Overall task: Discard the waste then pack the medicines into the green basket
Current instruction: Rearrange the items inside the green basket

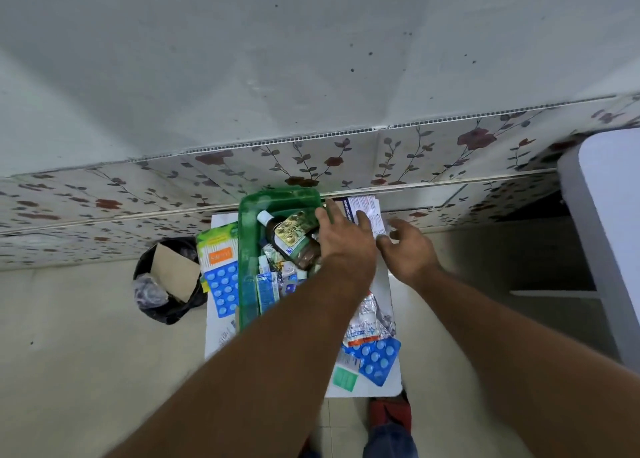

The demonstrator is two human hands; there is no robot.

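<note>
The green basket [247,250] stands on a small white table [388,286]. Inside it lie a brown bottle [298,251], a gold blister strip [294,230] and several small packs. My left hand [343,241] reaches across the basket's right rim, its spread fingers resting on a white printed pack [369,206] at the table's far edge. Just right of that pack, my right hand [410,250] hovers with its fingers apart and nothing in it. Silver foil strips [370,319] and a blue blister pack [379,357] lie on the near right of the table.
Another blue blister pack [221,288] and a green and orange box [218,250] lie left of the basket. A black bin bag [166,298] holding cardboard stands on the floor to the left. White furniture [606,232] is at the right, with a floral tiled wall behind the table.
</note>
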